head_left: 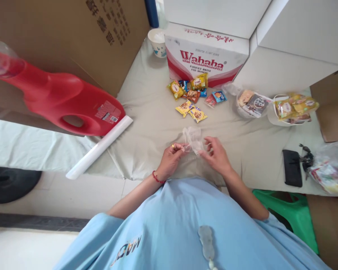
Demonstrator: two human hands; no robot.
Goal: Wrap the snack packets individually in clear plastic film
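My left hand (171, 159) pinches a thin clear plastic bag (195, 138) between thumb and fingertips, close to the front of the cloth-covered table. On the bag's other side, my right hand (217, 155) has its thumb at the lower edge, with the other fingers curled and a little apart. The bag looks crumpled and see-through, with nothing visible inside. Beyond it lie two yellow cookie packets (190, 110). Behind those is a small heap of wrapped snacks (192, 90), yellow, brown and blue. Red and blue packets (215, 98) lie just right of the heap.
A Wahaha water carton (205, 56) stands at the back beside a paper cup (158, 43). Snack-filled tubs (276, 118), a black phone (292, 168) and a plastic bag of wrappers (331, 168) are rightward. Leftward are a large red bottle (70, 93) and a white roll (100, 146).
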